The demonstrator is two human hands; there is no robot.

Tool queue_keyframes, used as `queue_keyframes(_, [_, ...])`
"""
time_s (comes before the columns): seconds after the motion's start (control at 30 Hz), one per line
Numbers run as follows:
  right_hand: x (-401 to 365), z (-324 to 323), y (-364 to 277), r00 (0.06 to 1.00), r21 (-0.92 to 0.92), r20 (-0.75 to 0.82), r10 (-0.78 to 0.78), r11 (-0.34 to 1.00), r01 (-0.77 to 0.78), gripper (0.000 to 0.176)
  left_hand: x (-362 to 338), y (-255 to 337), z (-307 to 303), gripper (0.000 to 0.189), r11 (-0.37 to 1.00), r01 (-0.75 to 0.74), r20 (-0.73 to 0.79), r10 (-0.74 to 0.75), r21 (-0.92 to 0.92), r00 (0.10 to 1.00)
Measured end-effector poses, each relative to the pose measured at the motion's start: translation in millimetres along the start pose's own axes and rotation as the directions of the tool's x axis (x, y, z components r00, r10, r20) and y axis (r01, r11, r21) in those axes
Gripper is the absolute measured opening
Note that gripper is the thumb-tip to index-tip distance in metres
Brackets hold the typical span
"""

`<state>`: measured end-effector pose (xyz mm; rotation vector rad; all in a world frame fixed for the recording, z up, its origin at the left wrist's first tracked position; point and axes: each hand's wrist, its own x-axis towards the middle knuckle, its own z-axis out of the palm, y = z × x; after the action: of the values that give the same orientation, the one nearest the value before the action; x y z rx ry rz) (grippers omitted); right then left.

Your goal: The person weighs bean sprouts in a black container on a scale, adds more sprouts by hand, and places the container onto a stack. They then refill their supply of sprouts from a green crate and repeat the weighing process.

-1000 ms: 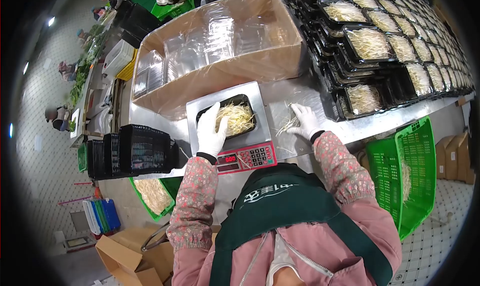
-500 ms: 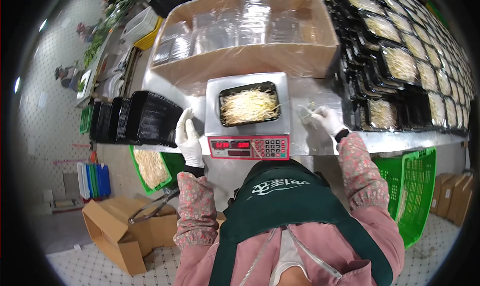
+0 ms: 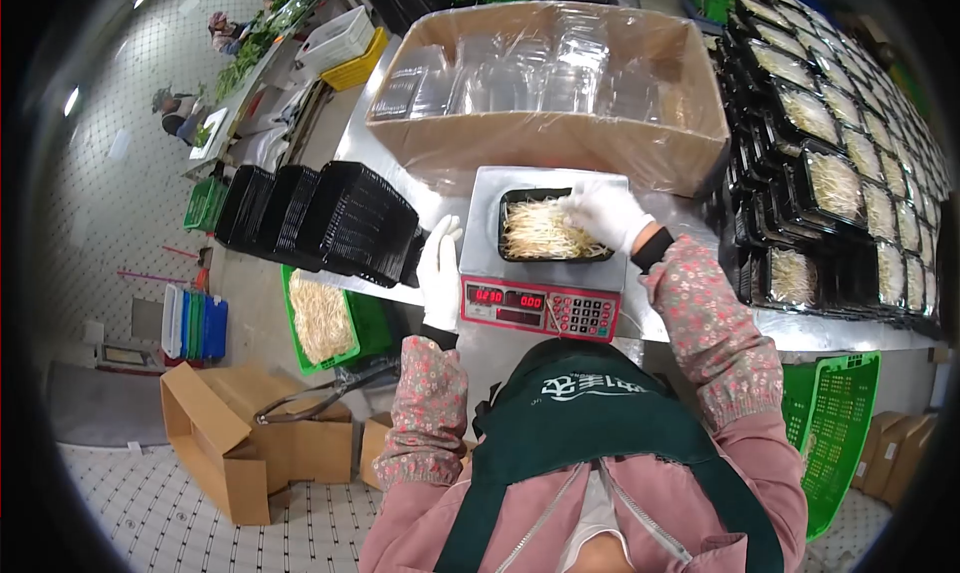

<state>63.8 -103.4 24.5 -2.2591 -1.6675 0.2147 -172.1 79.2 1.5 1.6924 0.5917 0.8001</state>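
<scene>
A black tray (image 3: 505, 249) heaped with bean sprouts (image 3: 540, 231) sits on the metal platform of a red digital scale (image 3: 485, 198). My right hand (image 3: 605, 215), in a white glove, is over the tray's right part with its fingers bent down and closed at the sprouts; the fingertips are partly hidden. Left of the scale, my left hand (image 3: 439, 271), also gloved, is raised with its fingers stretched out and nothing in them. Stacks of nested black trays (image 3: 355, 223) lie on their sides just beyond it.
Behind the scale stands a cardboard box (image 3: 540, 148) of clear plastic lids (image 3: 580, 63). Filled sprout trays (image 3: 835, 185) are piled high at the right. Green crates (image 3: 840, 453) stand below the table on both sides, the left holding sprouts. An opened carton (image 3: 245, 433) lies on the floor.
My right hand has moved left from beside the scale, where it held a few sprouts, onto the tray. My left hand stays beside the scale. The camera view has shifted.
</scene>
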Motion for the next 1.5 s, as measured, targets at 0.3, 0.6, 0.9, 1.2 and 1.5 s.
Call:
queue_keyframes(0.3, [-51, -52, 39, 0.924, 0.506, -0.286, 0.255, 0.859, -0.08, 0.03, 4, -16, -22, 0.039, 0.976, -0.066, 0.061, 0.054, 0.21, 0.997])
queue_keyframes(0.6, [-59, 17, -15, 0.837, 0.497, -0.479, 0.265, 0.868, 0.009, 0.043, 41, 2, 61, 0.049, 0.693, -0.546, 0.371, 0.406, 0.471, 0.835])
queue_keyframes(0.9, [-19, 43, -35, 0.94, 0.275, 0.065, 0.336, 0.899, -0.34, 0.077, 19, -12, 102, 0.044, 0.611, -0.638, 0.557, 0.357, 0.469, 0.75])
queue_keyframes(1.2, [-65, -3, -19, 0.743, 0.847, -0.342, 0.575, 0.531, -0.021, 0.056, 45, 0, 89, 0.039, 0.69, -0.605, 0.417, 0.452, 0.397, 0.789])
queue_keyframes(1.5, [-53, 9, -65, 0.868, 0.416, -0.302, 0.395, 0.874, -0.253, 0.06, 45, -31, 98, 0.038, 0.749, -0.606, 0.552, 0.396, 0.269, 0.734])
